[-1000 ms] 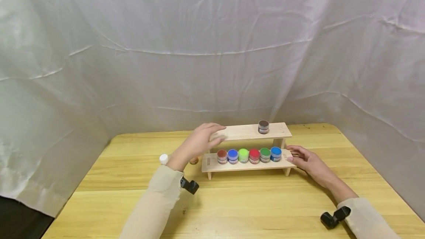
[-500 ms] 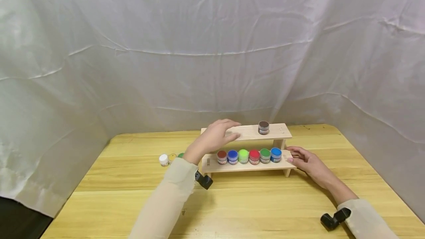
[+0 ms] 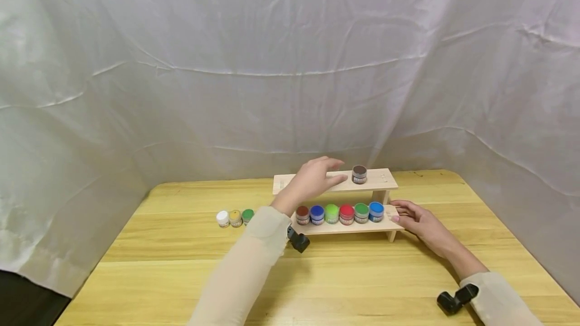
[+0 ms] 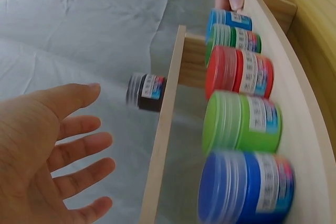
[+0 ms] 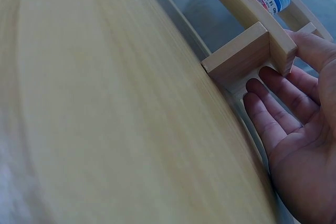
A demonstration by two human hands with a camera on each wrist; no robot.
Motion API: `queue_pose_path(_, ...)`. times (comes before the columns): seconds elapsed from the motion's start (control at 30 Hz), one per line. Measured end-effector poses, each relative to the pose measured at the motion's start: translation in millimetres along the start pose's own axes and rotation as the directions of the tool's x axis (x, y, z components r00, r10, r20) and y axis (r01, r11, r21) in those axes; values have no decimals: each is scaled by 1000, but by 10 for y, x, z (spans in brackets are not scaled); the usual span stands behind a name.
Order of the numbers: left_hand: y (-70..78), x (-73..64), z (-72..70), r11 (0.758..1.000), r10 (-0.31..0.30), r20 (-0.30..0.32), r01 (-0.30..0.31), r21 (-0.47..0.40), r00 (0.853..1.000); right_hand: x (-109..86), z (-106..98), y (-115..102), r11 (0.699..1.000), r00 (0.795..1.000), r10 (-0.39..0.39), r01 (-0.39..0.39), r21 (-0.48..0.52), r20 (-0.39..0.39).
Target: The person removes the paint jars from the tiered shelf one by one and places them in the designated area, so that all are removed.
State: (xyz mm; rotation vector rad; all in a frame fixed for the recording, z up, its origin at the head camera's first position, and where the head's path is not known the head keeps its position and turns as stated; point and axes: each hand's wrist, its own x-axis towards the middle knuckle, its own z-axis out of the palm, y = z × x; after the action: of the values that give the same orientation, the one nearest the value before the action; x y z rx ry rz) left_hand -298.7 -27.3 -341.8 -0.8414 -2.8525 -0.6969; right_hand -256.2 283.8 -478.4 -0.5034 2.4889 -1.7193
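My left hand (image 3: 313,181) reaches over the upper board of a two-tier wooden rack (image 3: 382,179), thumb and fingers spread. It is just left of a dark brown paint jar (image 3: 359,175) that stands alone on that board; the left wrist view has a gap between fingers and jar. On the lower board, paint jars stand in a row: brown (image 3: 302,215), blue (image 3: 317,215), lime green (image 3: 332,214), red (image 3: 346,215), green (image 3: 361,213) and bright blue (image 3: 376,212). My right hand (image 3: 421,223) grips the lower board's right end, thumb on top, fingers by the leg.
White (image 3: 222,219), yellow (image 3: 235,218) and green (image 3: 247,216) jars stand on the wooden table (image 3: 172,245) left of the rack. My left forearm hides the table beside them and the rack's lower left end. A grey cloth (image 3: 290,109) hangs behind.
My left hand has moved right along the upper board toward the dark brown jar, uncovering the yellow and green jars at the left. The right hand has stayed on the rack.
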Motion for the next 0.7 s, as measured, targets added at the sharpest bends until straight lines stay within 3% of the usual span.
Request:
queue_pose_path(0.43,130,233,174,991,-114,-13,113,-67,993,5,44,-51,999,1000,24,-25,-44,-15)
queue_pose_path(0.7,187,311,268,993,-104,-24,102,-53,994,21,68,-52,999,999,35,-35,-35,-7)
